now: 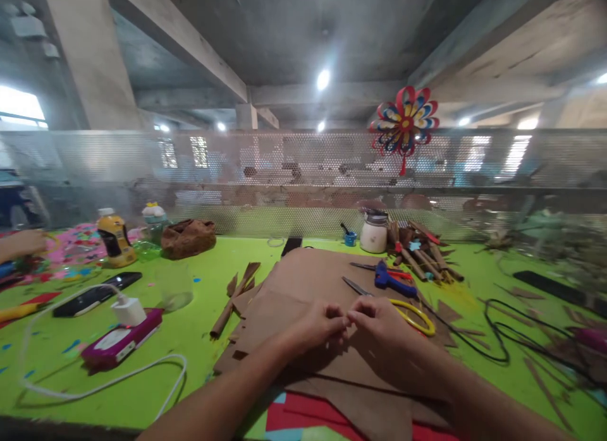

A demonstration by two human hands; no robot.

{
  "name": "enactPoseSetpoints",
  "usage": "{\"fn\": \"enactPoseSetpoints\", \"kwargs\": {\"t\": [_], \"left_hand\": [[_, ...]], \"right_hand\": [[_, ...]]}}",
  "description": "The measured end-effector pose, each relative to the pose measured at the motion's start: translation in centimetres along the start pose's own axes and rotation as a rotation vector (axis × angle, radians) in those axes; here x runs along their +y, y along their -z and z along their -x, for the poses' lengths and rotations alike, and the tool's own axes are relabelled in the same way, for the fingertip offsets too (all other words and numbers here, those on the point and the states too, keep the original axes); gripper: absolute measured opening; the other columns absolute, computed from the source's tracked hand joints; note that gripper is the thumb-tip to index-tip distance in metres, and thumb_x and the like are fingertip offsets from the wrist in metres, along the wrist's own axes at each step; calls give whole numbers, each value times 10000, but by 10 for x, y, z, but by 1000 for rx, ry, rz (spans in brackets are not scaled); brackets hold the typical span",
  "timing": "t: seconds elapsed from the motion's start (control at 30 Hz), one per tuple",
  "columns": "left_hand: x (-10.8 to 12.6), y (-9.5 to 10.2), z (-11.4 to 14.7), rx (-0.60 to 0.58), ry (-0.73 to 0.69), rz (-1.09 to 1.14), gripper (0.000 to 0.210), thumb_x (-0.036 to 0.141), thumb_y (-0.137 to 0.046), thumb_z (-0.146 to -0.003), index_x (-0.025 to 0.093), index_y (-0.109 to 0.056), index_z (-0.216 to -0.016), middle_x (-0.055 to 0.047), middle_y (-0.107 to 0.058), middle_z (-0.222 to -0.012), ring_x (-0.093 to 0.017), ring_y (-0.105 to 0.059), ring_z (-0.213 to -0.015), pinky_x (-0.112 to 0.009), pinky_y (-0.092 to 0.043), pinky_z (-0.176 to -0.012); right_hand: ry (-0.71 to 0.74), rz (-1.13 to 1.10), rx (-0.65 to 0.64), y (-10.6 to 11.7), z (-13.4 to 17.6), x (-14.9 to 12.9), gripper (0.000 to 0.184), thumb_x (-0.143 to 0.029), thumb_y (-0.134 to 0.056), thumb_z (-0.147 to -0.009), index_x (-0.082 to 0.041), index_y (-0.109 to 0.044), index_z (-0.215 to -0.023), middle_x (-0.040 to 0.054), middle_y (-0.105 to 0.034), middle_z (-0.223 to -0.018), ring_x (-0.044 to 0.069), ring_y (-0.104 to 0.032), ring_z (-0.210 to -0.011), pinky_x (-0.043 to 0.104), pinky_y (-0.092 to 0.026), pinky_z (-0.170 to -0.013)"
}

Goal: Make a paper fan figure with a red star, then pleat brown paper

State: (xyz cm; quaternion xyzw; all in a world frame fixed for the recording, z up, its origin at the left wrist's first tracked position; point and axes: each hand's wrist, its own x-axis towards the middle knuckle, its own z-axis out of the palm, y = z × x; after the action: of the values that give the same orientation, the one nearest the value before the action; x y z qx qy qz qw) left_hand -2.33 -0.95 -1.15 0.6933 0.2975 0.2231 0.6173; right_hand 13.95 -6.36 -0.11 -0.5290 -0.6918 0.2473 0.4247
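Over a stack of brown cardboard sheets (303, 277), my left hand (320, 327) and my right hand (379, 324) meet fingertip to fingertip. Both are closed in a pinch; whatever sits between the fingers is too small or hidden to name. Yellow-handled scissors (429, 324) lie partly behind my right hand, blades pointing left. Just beyond them rests a blue glue gun (391, 282) with a black cord. A second dark pointed blade (363, 266) lies beside the glue gun. Red paper (303, 414) shows under the cardboard near the front edge.
On the left are a purple power strip (123, 340) with a white charger (129, 311), a phone (97, 294), a clear cup (175, 289) and a yellow bottle (115, 239). Rolled brown tubes (422, 254) and a jar (374, 231) stand behind. Another person's hand (21, 245) reaches in far left.
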Motion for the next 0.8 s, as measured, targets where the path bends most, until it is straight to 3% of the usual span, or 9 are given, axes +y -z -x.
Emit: {"fn": "enactPoseSetpoints", "kwargs": {"t": [0.17,0.27,0.37,0.47,0.53,0.6,0.7,0.8], "left_hand": [[0,1,2,133,-52,27,316,446,-622,-673,151,-511,-646,49,-461,-470,-84,-419,-423,-220,-327,-445],[2,4,1,197,-71,-72,251,374,-585,-711,153,-507,-622,44,-466,-479,-77,-395,-427,-211,-297,-435],[3,7,0,236,-81,-156,220,330,-574,-737,145,-527,-628,50,-460,-477,-69,-388,-414,-205,-295,-431],[4,7,-1,243,-47,-16,250,374,-599,-740,144,-533,-666,55,-470,-473,-75,-422,-394,-207,-342,-427],[4,5,-1,253,-16,159,282,410,-636,-719,146,-538,-706,44,-511,-512,-85,-465,-410,-214,-386,-432],[7,5,0,279,10,310,295,401,-684,-687,141,-553,-737,21,-565,-589,-81,-502,-455,-200,-404,-441],[12,6,-1,340,-5,437,261,320,-730,-662,118,-584,-736,-11,-611,-653,-56,-516,-509,-155,-387,-464],[14,7,-1,366,-20,541,223,261,-747,-648,108,-603,-723,-19,-620,-646,-54,-520,-523,-158,-404,-501]], "right_hand": [[-70,48,-117,4,-18,-10,158,-256,-572,-718,-159,-661,-632,17,-625,-596,141,-524,-566,235,-387,-527],[-86,15,-128,1,-24,-11,200,-297,-578,-734,-148,-670,-638,14,-607,-591,127,-499,-568,234,-379,-541],[-121,-99,-132,0,-27,-6,228,-348,-590,-746,-139,-679,-726,8,-601,-601,112,-486,-545,222,-370,-517],[-96,-108,-156,16,-30,4,285,-388,-546,-792,-138,-667,-855,5,-607,-628,114,-507,-545,222,-393,-525],[-34,84,-98,35,-32,12,294,-380,-492,-832,-141,-657,-877,25,-633,-691,136,-546,-622,237,-415,-587],[24,422,-77,57,-32,20,276,-347,-472,-846,-147,-662,-854,57,-655,-785,162,-567,-711,266,-412,-672],[-23,852,-221,81,-27,32,269,-365,-504,-814,-149,-660,-853,111,-643,-875,230,-578,-827,308,-398,-712],[-105,967,-369,87,-16,39,274,-357,-512,-793,-179,-629,-966,114,-637,-940,251,-585,-862,305,-394,-685]]}}
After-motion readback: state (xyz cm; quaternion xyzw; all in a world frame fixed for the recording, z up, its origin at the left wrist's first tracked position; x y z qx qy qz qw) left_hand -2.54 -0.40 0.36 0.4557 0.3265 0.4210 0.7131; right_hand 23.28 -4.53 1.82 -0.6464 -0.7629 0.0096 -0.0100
